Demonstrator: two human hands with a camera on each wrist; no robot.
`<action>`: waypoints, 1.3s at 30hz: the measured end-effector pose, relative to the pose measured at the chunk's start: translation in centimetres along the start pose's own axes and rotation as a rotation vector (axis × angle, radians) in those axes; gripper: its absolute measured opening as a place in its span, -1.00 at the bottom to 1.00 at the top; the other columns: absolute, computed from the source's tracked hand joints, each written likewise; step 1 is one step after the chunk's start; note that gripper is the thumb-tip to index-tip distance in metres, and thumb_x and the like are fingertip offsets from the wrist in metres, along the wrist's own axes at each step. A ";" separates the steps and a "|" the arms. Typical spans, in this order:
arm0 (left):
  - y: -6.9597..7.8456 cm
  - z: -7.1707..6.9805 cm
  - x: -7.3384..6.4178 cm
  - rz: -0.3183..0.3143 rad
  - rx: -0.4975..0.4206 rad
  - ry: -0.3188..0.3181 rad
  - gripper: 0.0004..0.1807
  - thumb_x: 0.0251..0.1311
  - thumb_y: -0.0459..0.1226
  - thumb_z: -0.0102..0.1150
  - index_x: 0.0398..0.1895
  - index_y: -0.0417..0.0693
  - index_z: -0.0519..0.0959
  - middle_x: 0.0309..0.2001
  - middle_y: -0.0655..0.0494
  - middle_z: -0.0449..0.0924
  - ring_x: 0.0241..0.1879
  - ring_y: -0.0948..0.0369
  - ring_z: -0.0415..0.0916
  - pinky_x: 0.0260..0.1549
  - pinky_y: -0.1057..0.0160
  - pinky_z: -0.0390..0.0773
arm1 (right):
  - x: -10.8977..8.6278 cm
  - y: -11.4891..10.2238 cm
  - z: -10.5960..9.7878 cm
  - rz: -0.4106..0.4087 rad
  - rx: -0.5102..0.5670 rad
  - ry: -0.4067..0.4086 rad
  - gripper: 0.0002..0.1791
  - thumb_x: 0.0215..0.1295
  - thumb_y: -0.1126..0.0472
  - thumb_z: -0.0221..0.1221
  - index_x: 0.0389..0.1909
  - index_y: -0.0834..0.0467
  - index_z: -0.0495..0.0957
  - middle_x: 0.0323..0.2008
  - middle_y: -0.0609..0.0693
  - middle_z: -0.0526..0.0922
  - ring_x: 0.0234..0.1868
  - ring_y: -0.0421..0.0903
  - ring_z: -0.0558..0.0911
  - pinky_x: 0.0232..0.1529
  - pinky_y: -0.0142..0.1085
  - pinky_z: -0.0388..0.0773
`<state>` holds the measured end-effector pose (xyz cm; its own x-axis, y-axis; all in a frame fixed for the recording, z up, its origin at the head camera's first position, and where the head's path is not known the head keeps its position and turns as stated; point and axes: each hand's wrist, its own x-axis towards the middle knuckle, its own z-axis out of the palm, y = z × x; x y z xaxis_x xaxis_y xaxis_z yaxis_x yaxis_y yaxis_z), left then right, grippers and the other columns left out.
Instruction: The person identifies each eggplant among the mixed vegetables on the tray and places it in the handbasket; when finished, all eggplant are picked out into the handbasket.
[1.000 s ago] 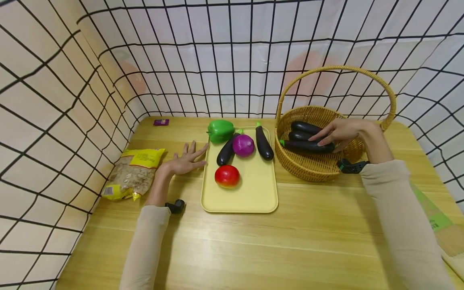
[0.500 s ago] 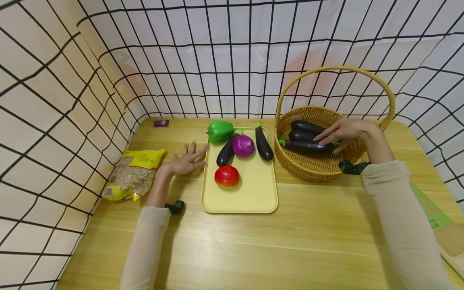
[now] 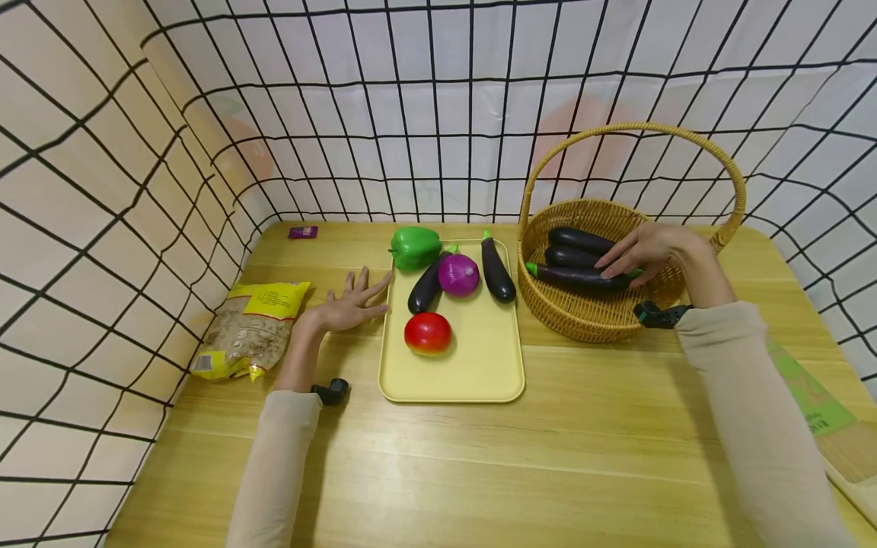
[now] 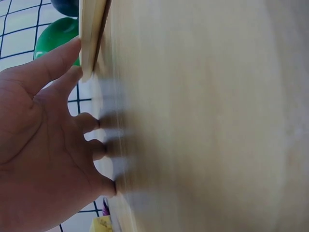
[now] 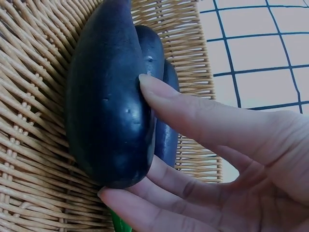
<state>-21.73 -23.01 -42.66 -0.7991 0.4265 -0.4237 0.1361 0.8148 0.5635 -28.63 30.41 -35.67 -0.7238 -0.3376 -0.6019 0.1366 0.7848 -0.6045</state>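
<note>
My right hand (image 3: 654, 247) reaches into a wicker basket (image 3: 575, 323) and holds the blunt end of a dark eggplant (image 3: 572, 280). In the right wrist view, the thumb rests on that eggplant's (image 5: 108, 106) side, with fingers bent round its end. Two more eggplants (image 3: 578, 240) lie behind it. My left hand (image 3: 342, 308) has its fingers spread on the table, with thumb and forefinger against the yellow tray's (image 3: 479, 377) left edge. On the tray are a green bell pepper (image 3: 416, 248), a purple onion (image 3: 459, 275), a red mango (image 3: 428, 333) and two eggplants (image 3: 497, 270).
A yellow-labelled bag (image 3: 253, 327) lies left of my left arm. Farther back is a small purple packet (image 3: 303, 232). The basket's tall handle (image 3: 633, 127) arches over my right hand. A green-and-tan package (image 3: 818, 399) lies beyond my right sleeve. Black wire grid surrounds the table.
My right hand's fingers have shifted slightly right along the front eggplant, and a bit of green now shows beside them. My left hand and the things on the tray have stayed put.
</note>
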 end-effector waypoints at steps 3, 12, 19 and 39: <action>-0.1 0.0 0.0 0.000 -0.003 0.002 -0.25 0.63 0.05 -0.23 0.71 0.24 -0.27 0.63 -0.23 -0.76 0.59 -0.24 -0.85 0.40 -0.54 -0.63 | 0.2 -0.2 0.0 0.017 -0.012 -0.005 -0.63 0.44 0.21 0.29 0.20 0.26 0.67 0.01 0.02 0.82 -0.06 -0.25 0.65 -0.03 -0.12 0.77; -0.1 -0.1 0.0 -0.003 -0.002 0.002 -0.24 0.63 0.06 -0.21 0.71 0.25 -0.25 0.63 -0.23 -0.74 0.59 -0.23 -0.85 0.41 -0.54 -0.64 | 0.5 -0.6 0.2 0.069 0.017 0.060 -0.74 0.40 0.29 0.31 0.06 0.17 0.76 -0.25 -0.15 0.85 -0.22 -0.26 0.69 -0.10 -0.21 0.75; 0.1 -0.1 0.0 0.001 -0.011 -0.001 -0.24 0.63 0.04 -0.20 0.71 0.24 -0.26 0.63 -0.24 -0.75 0.59 -0.23 -0.85 0.40 -0.53 -0.65 | -0.2 -1.5 0.5 0.009 0.014 0.091 -0.63 0.50 0.17 0.23 0.19 0.27 0.66 -0.25 -0.09 0.84 -0.24 -0.17 0.70 -0.24 -0.23 0.71; 0.2 0.0 -0.2 -0.007 -0.011 0.000 -0.21 0.61 0.06 -0.16 0.71 0.24 -0.26 0.62 -0.23 -0.77 0.58 -0.22 -0.87 0.40 -0.52 -0.69 | -4.6 -12.1 8.5 -0.398 -0.250 0.321 -0.49 0.50 0.02 0.22 0.37 0.14 0.54 0.17 0.19 0.71 0.13 0.12 0.68 0.17 0.01 0.60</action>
<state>-21.53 -22.91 -42.45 -0.8002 0.4209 -0.4272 0.1245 0.8134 0.5683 -21.18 18.06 -30.03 -0.8616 -0.4879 -0.1403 -0.3246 0.7419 -0.5868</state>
